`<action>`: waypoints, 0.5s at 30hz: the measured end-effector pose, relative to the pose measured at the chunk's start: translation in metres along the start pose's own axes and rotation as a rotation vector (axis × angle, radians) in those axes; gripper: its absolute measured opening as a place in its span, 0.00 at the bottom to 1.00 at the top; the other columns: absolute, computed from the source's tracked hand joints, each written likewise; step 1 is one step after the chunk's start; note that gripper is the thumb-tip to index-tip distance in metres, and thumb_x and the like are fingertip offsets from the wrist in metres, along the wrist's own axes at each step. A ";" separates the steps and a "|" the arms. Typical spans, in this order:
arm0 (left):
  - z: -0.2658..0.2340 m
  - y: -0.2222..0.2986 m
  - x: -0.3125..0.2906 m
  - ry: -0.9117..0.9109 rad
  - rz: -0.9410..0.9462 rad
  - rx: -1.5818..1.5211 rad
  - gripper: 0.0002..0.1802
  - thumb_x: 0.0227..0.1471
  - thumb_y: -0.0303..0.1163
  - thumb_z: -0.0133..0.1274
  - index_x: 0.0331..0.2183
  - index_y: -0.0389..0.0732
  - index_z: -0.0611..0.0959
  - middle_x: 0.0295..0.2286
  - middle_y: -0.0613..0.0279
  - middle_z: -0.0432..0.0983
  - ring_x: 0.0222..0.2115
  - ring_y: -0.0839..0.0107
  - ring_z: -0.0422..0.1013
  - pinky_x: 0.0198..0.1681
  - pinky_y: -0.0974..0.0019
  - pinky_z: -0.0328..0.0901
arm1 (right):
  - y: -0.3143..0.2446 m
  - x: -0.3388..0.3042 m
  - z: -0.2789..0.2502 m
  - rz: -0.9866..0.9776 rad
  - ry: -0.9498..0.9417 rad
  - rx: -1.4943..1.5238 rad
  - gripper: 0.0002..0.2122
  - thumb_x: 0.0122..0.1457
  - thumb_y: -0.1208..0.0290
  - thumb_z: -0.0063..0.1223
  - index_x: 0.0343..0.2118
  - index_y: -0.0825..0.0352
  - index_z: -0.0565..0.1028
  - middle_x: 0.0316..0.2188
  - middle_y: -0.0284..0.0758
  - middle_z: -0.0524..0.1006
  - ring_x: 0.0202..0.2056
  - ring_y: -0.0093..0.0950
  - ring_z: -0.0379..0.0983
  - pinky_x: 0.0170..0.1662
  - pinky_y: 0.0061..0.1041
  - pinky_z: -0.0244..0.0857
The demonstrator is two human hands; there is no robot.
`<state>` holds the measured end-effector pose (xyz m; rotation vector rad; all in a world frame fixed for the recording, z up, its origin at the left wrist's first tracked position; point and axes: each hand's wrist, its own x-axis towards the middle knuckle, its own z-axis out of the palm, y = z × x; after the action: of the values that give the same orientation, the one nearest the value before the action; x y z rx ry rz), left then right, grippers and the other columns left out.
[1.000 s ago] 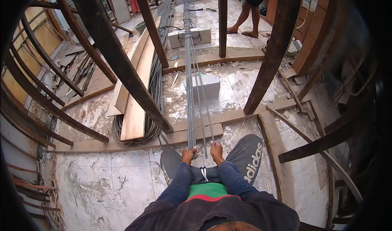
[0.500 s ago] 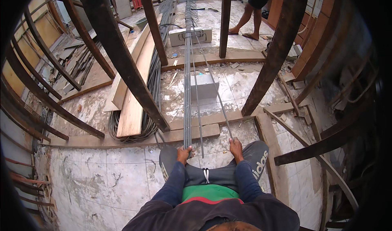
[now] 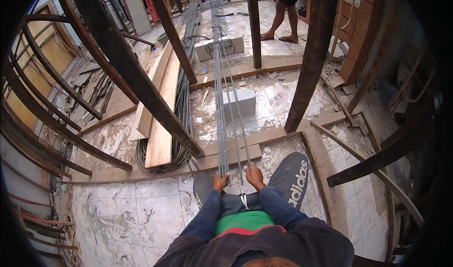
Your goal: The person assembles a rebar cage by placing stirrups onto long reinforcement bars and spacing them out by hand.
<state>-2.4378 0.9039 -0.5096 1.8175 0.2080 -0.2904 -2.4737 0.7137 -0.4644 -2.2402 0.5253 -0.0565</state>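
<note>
A bundle of long grey steel rebars runs away from me between my knees. My left hand is closed about the near ends of this bundle. Just right of it, my right hand grips the near end of a separate rebar. Between the two hands another loose rebar ends in the air over my lap. Farther off, bent wire stirrups surround the bars, and a dark rectangular stirrup sits around them at the far block.
A grey block stands near the bars, with another block beyond. Dark slanting posts rise on both sides. Wooden planks lie on coiled steel rods at left. A person stands at the far right.
My right hand has moved left with its rebar, closer to my left hand and the bundle. The loose bars now lie nearer the bundle. My view has shifted slightly.
</note>
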 end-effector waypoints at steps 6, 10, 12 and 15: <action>0.007 0.000 0.000 0.142 0.055 0.380 0.37 0.41 0.48 0.65 0.45 0.30 0.72 0.40 0.44 0.75 0.41 0.50 0.73 0.44 0.52 0.66 | 0.004 0.018 -0.012 -0.141 -0.094 -0.044 0.15 0.57 0.60 0.48 0.35 0.70 0.72 0.30 0.55 0.76 0.35 0.56 0.72 0.40 0.49 0.64; 0.031 0.032 -0.020 0.229 0.088 0.609 0.56 0.37 0.61 0.62 0.57 0.34 0.59 0.57 0.43 0.54 0.56 0.47 0.56 0.54 0.45 0.56 | 0.002 0.015 -0.019 -0.111 -0.063 0.026 0.16 0.55 0.61 0.51 0.41 0.68 0.70 0.31 0.56 0.76 0.35 0.57 0.72 0.40 0.50 0.64; 0.042 0.049 -0.030 0.227 0.082 0.707 0.64 0.34 0.65 0.61 0.61 0.36 0.52 0.61 0.44 0.44 0.61 0.45 0.48 0.56 0.39 0.51 | 0.003 0.014 -0.022 -0.070 -0.091 0.040 0.17 0.55 0.62 0.51 0.42 0.68 0.69 0.32 0.55 0.76 0.37 0.56 0.72 0.41 0.50 0.64; 0.051 0.066 -0.038 0.157 -0.018 0.792 0.67 0.30 0.64 0.64 0.63 0.42 0.48 0.62 0.45 0.41 0.61 0.43 0.44 0.57 0.35 0.48 | 0.010 0.021 -0.020 -0.002 -0.151 0.011 0.17 0.55 0.64 0.52 0.43 0.69 0.68 0.34 0.55 0.76 0.40 0.54 0.72 0.42 0.50 0.65</action>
<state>-2.4587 0.8376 -0.4497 2.6287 0.2382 -0.2604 -2.4623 0.6851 -0.4608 -2.2129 0.4395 0.1071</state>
